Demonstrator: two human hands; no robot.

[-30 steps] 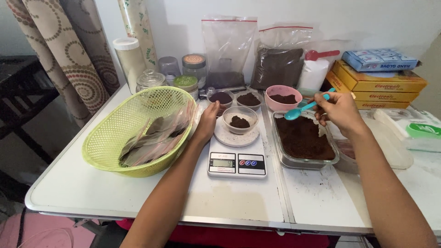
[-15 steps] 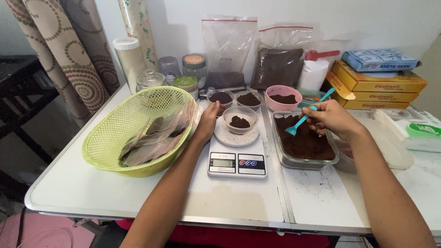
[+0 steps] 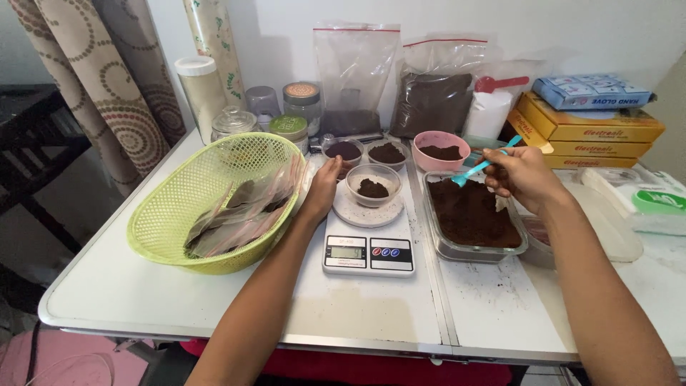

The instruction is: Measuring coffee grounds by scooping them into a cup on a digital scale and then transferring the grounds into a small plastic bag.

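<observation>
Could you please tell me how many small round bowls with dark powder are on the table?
4: one on the scale, by the left hand; two behind it; a pink one beside the right hand. Others may be hidden.

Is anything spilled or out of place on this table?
Yes. Dark powder specks lie scattered on the white table just in front of the clear rectangular container of brown powder. Everything else stands upright.

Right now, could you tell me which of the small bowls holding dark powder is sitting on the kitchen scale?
The small clear bowl resting on the scale, beside the left hand. The pink bowl and two small bowls behind stand on the table.
</observation>
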